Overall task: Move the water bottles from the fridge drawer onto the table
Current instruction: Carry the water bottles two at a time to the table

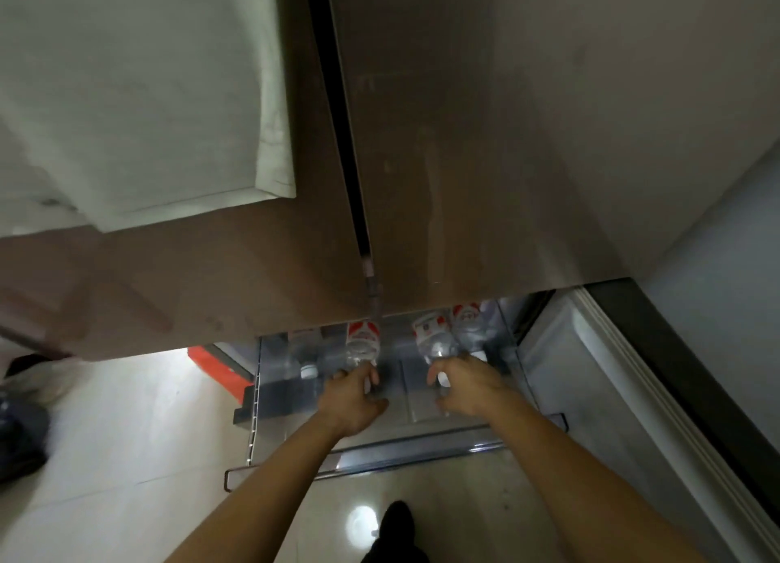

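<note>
Reaching into the pulled-out fridge drawer (270, 376), the left hand (354, 398) curls round the left water bottle (363, 340) at its neck; the right hand (464, 387) grips the right water bottle (430, 336) likewise. Both bottles lie inside the drawer, a third bottle (469, 324) beside them.

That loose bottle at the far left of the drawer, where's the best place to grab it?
Probably by the neck, just behind its white cap, reaching in from the open front of the drawer. The bottle lies on its side, cap toward the person, its body running back under the fridge door.
</note>
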The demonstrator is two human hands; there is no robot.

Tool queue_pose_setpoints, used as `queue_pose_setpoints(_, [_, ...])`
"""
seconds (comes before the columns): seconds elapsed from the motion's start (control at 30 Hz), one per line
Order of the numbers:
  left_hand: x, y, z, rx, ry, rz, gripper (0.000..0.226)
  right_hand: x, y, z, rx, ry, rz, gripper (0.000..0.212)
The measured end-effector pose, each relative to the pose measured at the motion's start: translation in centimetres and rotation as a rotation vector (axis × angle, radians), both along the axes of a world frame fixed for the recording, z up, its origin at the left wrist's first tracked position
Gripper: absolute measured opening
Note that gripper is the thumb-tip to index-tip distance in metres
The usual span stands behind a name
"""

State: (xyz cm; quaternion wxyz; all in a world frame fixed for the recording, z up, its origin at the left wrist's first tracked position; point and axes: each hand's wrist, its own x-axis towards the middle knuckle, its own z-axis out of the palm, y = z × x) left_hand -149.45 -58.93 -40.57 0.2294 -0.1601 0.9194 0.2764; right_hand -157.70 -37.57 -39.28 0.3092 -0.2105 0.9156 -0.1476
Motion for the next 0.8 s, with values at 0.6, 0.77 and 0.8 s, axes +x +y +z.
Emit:
queue_pose_setpoints(0.6, [3.5, 2.7, 7.6, -0.08, 0.483, 0.155, 0.035, 2.7, 3.2, 8.3, -0.21, 0.278, -0.183, 0.043])
queue_pose_setpoints(0.77, [3.2, 3.1, 6.0, -0.017, 0.564, 0.277, 0.048, 2.8, 3.4, 7.0, -0.215, 0.248, -0.242, 0.073])
queue_pose_setpoints(0.8, [3.0, 2.9, 5.7, 0.031, 0.588, 0.322, 0.05, 2.8, 3.3, 6.7, -0.242, 0.218, -0.272, 0.077])
